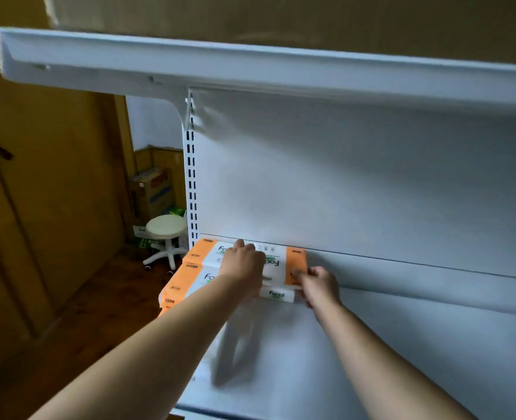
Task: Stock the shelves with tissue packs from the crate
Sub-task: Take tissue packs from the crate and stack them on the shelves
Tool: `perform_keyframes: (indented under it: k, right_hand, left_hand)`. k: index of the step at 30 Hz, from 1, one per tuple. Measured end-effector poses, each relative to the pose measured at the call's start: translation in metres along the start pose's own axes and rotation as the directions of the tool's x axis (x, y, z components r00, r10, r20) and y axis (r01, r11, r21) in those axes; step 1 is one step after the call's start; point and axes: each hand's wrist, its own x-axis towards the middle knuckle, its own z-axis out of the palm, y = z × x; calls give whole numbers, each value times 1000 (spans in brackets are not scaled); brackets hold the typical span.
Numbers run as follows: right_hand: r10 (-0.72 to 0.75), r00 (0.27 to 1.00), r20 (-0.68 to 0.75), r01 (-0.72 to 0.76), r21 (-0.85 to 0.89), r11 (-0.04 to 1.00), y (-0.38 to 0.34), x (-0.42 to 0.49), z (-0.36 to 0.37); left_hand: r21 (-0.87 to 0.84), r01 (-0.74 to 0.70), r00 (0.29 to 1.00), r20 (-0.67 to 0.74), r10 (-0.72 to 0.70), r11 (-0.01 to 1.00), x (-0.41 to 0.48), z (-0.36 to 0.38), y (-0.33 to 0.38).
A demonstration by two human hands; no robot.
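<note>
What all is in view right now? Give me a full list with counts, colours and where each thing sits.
tissue packs: at least two, orange and white, stacked at the back left corner of the lower shelf
lower shelf: one, white, otherwise bare to the right of the packs
upper shelf: one, white, overhead
slotted upright: one, white, at the left edge of the back panel
stool: one, white, round seat on castors, on the floor left of the shelving
cardboard boxes: a few, brown, behind the stool; count unclear
door: one, brown wood, far left
left hand: flat on top of the packs
right hand: at the right end of the packs, fingers touching it
</note>
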Motion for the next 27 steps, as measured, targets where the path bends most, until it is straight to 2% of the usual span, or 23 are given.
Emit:
perform_keyframes:
  k: [2, 5, 13, 16, 21, 27]
  right_hand:
    - [-47, 999, 7, 48, -83, 995, 3, 2, 2]
    - [-70, 997, 34, 74, -105, 992, 4, 1, 5]
    - [-32, 999, 36, 37, -139, 990, 1, 7, 6]
    - [-59, 998, -5, 58, -148, 987, -2, 3, 0]
    - [-113, 990, -86, 110, -38, 993, -9, -21, -16]
    - [-243, 970, -32, 245, 95, 965, -15, -90, -30]
  left_hand:
    - [58, -28, 1000, 11, 28, 998, 2, 3, 0]
    - [58, -36, 999, 14, 35, 998, 6, 3, 2]
    - [32, -52, 999, 7, 52, 998, 11, 5, 6]
    - [-50, -21, 1000, -19, 20, 999, 5, 4, 4]
    - [-256, 32, 984, -160, -75, 966, -22, -11, 1]
    - [-502, 62, 912, -324, -253, 863, -102, -36, 4]
